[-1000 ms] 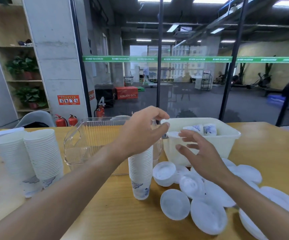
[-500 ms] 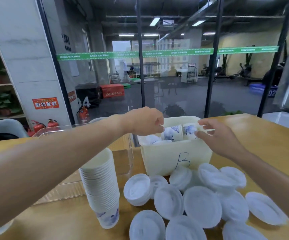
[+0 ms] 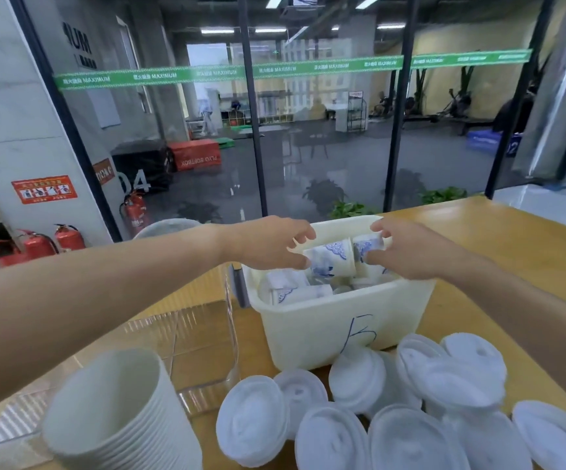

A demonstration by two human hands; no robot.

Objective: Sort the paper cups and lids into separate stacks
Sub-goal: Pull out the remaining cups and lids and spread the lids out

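Over the cream bin (image 3: 312, 330) marked with a blue letter, my left hand (image 3: 268, 244) grips a white paper cup with blue print (image 3: 330, 257) lying on its side. My right hand (image 3: 407, 251) pinches a second blue-printed cup (image 3: 366, 247) beside it. More cups (image 3: 288, 290) lie loose inside the bin. A tall stack of nested white cups (image 3: 115, 412) stands at the near left. Several white lids (image 3: 410, 401) are spread on the table in front of the bin.
A clear plastic tray (image 3: 207, 340) sits left of the bin on the wooden table (image 3: 512, 252). A glass wall runs just behind the table's far edge.
Both hands have reached deeper over the bin and each has closed on a cup. The view has moved closer to the bin.
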